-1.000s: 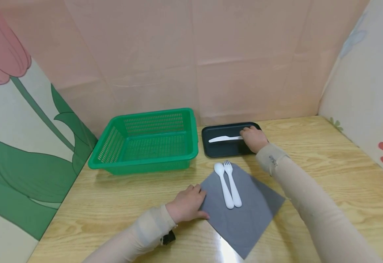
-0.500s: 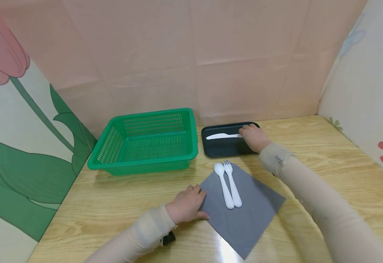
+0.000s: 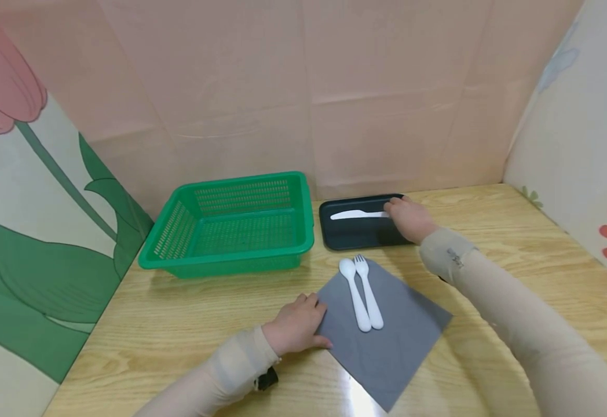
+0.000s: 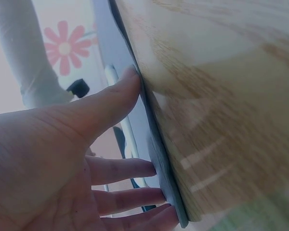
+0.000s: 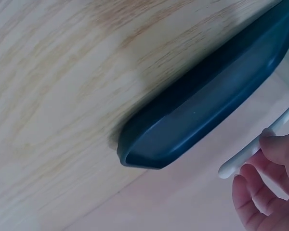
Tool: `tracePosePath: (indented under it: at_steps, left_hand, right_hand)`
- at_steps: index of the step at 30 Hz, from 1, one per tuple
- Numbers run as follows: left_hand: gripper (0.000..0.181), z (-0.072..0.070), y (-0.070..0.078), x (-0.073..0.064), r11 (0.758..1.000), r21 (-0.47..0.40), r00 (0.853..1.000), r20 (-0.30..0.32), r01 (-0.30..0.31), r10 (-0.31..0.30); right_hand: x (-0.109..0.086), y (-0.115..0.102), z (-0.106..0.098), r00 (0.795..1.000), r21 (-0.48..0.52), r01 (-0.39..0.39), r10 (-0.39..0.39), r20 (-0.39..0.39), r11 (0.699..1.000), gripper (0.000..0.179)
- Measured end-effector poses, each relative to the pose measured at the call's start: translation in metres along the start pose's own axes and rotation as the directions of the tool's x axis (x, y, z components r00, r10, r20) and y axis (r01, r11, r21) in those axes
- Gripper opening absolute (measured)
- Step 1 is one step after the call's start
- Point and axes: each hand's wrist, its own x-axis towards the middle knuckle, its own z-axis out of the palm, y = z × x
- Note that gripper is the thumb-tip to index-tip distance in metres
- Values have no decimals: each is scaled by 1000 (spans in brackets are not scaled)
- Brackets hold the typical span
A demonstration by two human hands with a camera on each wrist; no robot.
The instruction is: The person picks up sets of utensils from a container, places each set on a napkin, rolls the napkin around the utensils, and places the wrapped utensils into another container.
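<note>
In the right wrist view, my right hand [image 3: 410,218] pinches a white knife [image 3: 354,214] by its handle between thumb and fingers. The knife is held above the black tray [image 3: 337,238], its blade pointing left. My left hand [image 3: 297,323] rests on the left corner of a grey napkin [image 3: 402,347], fingers fairly straight and spread along its edge in the left wrist view. On the napkin lie a white spoon [image 3: 357,298] and a white fork [image 3: 370,295], side by side, with their heads toward the tray.
A green perforated basket [image 3: 236,269] stands to the left of the tray on the wooden table [image 3: 178,347]. Behind both rises a pink backdrop [image 3: 241,92]. Flower-printed panels flank the table on the left and right.
The right hand has shifted slightly right and the knife, still pinched, has moved up a little and wavered left, then right. The left hand, napkin, spoon and fork have stayed put.
</note>
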Motion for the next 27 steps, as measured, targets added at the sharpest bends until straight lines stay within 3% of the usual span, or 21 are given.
tracePosePath:
  at_steps: [7, 20, 27]
  left_hand:
    - [60, -2, 0, 0, 1000, -8, 1000, 9, 3, -3]
    - [61, -4, 0, 1, 999, -31, 999, 32, 19, -18]
    - [61, -4, 0, 0, 999, -30, 1000, 26, 11, -10]
  right_hand:
    - [-5, 1, -9, 998, 17, 42, -41, -57, 999, 9]
    - [-6, -7, -21, 999, 10, 38, -38, 18, 999, 12]
    - [-8, -9, -26, 998, 2, 55, -55, 16, 999, 11]
